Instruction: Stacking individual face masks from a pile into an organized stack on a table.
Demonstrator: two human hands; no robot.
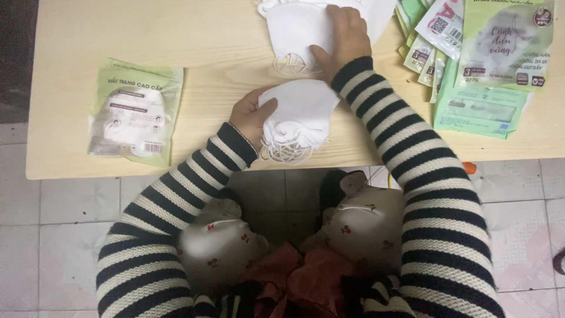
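My left hand point(252, 113) grips a small stack of folded white face masks point(297, 118) near the front edge of the light wooden table point(206, 53), their ear loops hanging toward me. My right hand point(344, 35) reaches to the far side and rests on a pile of loose white masks point(294, 26), thumb and fingers pinching the top one. Both arms wear black-and-cream striped sleeves.
A filled green-and-clear mask packet point(135, 112) lies at the table's left. Several empty green packets point(488, 59) are heaped at the right. Below the table are my knees in patterned trousers and a pale tiled floor point(59, 235).
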